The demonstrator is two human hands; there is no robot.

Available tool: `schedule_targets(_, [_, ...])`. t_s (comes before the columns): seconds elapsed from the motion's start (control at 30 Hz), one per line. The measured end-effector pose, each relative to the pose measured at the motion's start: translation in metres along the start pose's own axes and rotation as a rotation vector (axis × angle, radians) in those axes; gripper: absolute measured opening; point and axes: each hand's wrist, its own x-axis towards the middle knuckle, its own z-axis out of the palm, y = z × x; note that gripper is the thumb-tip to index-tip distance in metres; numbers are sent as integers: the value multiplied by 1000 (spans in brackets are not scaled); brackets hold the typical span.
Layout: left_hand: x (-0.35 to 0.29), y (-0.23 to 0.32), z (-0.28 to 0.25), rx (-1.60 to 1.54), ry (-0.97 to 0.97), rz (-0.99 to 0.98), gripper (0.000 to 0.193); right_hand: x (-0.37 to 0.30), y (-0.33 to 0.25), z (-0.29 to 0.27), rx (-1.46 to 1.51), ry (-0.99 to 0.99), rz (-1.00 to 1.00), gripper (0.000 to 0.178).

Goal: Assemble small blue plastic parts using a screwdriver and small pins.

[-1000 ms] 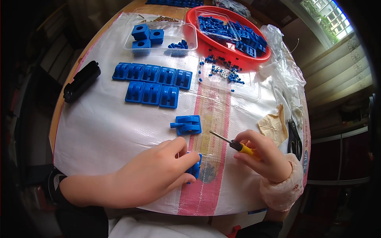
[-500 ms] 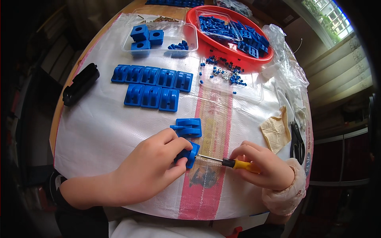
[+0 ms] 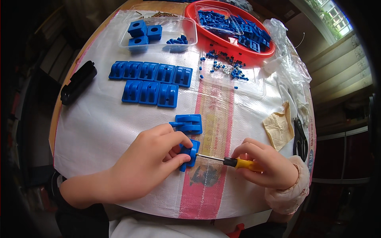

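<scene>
Between the thumb and fingers of my left hand (image 3: pixel 152 160) is a blue plastic bracket (image 3: pixel 192 154), held down on the sheet. My right hand (image 3: pixel 268 164) grips a screwdriver (image 3: pixel 248 165) by its yellow and black handle. Its metal shaft points left, and the tip meets the right side of the bracket. A small brassy spot shows at that contact, too small to make out fully. Just beyond my left fingers lies a second blue bracket (image 3: pixel 189 124) with a lever sticking out to its left.
Two rows of blue brackets (image 3: pixel 149 71) lie farther off. Behind them stands a clear tub (image 3: pixel 186 48) with blue blocks. A red basin (image 3: pixel 234 48) holds many blue parts. Small caps and rings (image 3: pixel 228 69) lie scattered nearby. At right are a cloth (image 3: pixel 279 126) and black scissors (image 3: pixel 300 141); a black case (image 3: pixel 78 82) is at left.
My left fingers have shifted on the bracket, and a blue piece now shows below it. The screwdriver tip stays at the bracket's side. The whole view has shifted slightly.
</scene>
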Motion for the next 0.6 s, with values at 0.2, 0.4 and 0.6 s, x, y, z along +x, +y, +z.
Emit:
schedule_targets(0.2, [8, 1, -5, -127, -40, -83, 16, 1, 1, 2, 14, 12, 4, 30])
schedule_targets(0.4, [9, -2, -6, -123, -43, -82, 16, 1, 5, 3, 1, 86, -40, 29])
schedule_targets(0.6, [8, -2, -6, -118, -37, -90, 17, 1, 1, -2, 204, 0, 111, 24])
